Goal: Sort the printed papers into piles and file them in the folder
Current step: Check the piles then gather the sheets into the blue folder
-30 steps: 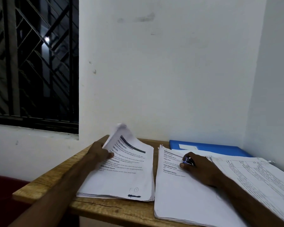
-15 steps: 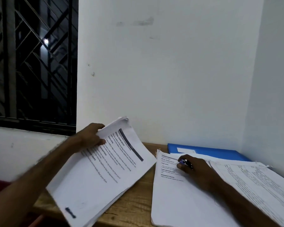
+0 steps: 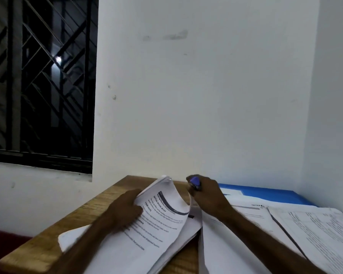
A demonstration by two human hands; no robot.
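A person's two hands work over printed papers on a wooden tabletop set into the corner of a white wall. At 7 o'clock the left hand grips the far left edge of a printed sheaf, thumb laid across the top page and forearm stretched over the lower sheets. The sheaf lies slantwise on the tabletop, and its far corner lifts and curls upward. At 5 o'clock the right hand hovers just beyond that raised corner, knuckles up and fingers curled round a small purple object; what it is cannot be made out. The right forearm crosses a second pile lying flat at 5 o'clock, its near left edge touching the sheaf. A third pile of densely printed sheets sits at 4 o'clock, overlapping the second. The blue folder lies shut against the wall behind these piles at 4 o'clock, partly covered by them. A dark barred window fills the 10 o'clock side
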